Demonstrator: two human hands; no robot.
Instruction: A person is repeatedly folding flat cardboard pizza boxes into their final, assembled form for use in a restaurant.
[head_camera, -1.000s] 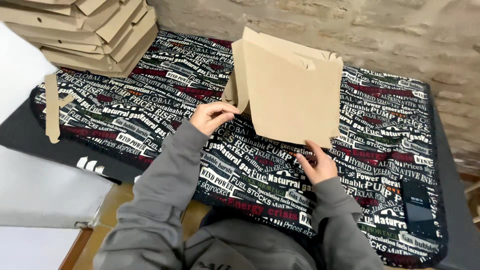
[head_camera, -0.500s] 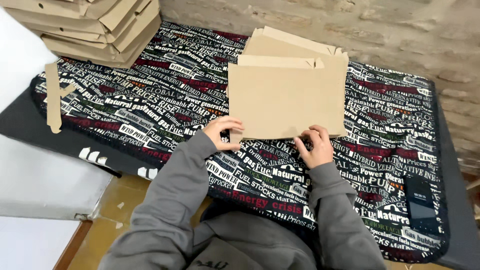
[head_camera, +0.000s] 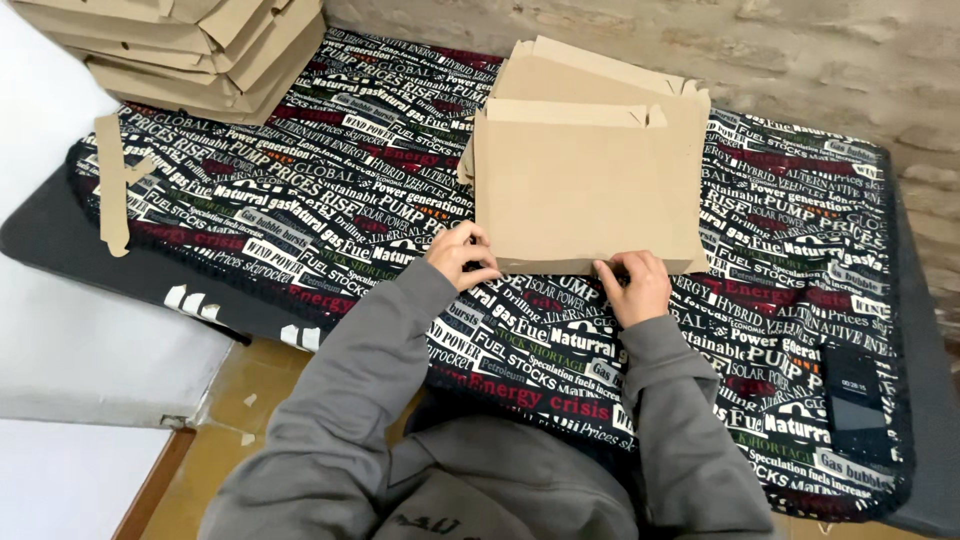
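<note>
A flat brown cardboard box blank (head_camera: 585, 175) lies folded on a black cloth with printed lettering (head_camera: 300, 210). My left hand (head_camera: 458, 254) grips the blank's near left corner. My right hand (head_camera: 632, 285) pinches its near edge toward the right. Both grey sleeves reach forward from the bottom of the view. The blank's far flaps stick out behind the folded front panel.
A stack of folded cardboard boxes (head_camera: 190, 50) sits at the far left. A narrow cardboard strip (head_camera: 112, 185) lies on the cloth's left edge. A dark phone (head_camera: 853, 387) rests at the near right. A rough stone wall (head_camera: 800, 60) runs behind.
The cardboard blank was held tilted up a second ago. Now it lies flatter on the cloth, square to me, and both hands have shifted to its near edge.
</note>
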